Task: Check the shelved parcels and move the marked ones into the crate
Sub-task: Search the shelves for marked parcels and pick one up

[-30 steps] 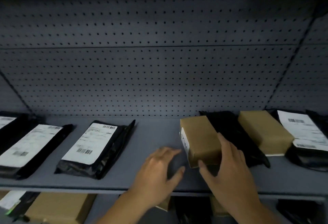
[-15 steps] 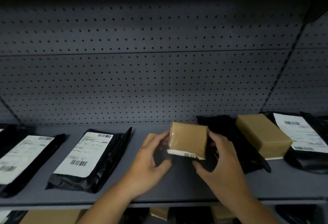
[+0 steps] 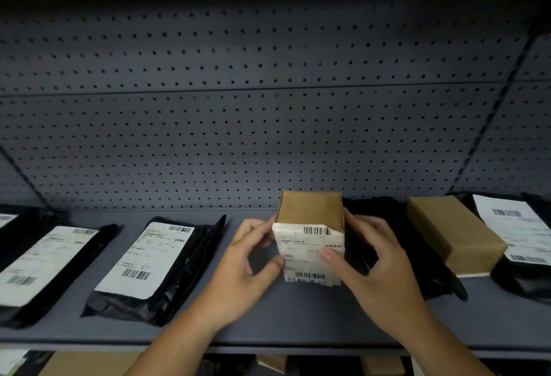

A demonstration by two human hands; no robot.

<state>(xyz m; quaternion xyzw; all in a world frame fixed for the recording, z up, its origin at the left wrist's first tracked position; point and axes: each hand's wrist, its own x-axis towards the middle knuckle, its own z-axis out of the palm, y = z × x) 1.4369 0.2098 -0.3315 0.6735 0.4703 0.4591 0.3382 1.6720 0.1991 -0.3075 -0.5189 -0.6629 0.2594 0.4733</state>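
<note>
Both hands hold a small brown cardboard parcel point(image 3: 310, 211) tipped up over the grey shelf point(image 3: 268, 316), its white shipping label with barcodes facing me. My left hand point(image 3: 241, 268) grips its left side, thumb at the lower corner. My right hand point(image 3: 375, 262) grips the right side, thumb across the label. A black poly bag point(image 3: 417, 262) lies just behind my right hand. No crate is in view.
Two black labelled mailers point(image 3: 155, 265) point(image 3: 44, 265) lie to the left. A second brown box point(image 3: 453, 235) and a labelled black mailer point(image 3: 521, 232) lie to the right. A perforated back panel point(image 3: 268, 107) rises behind. More parcels show on the lower shelf point(image 3: 89, 363).
The brown parcel lay flat on the shelf; both hands picked it up and turned it so the label side now faces me.
</note>
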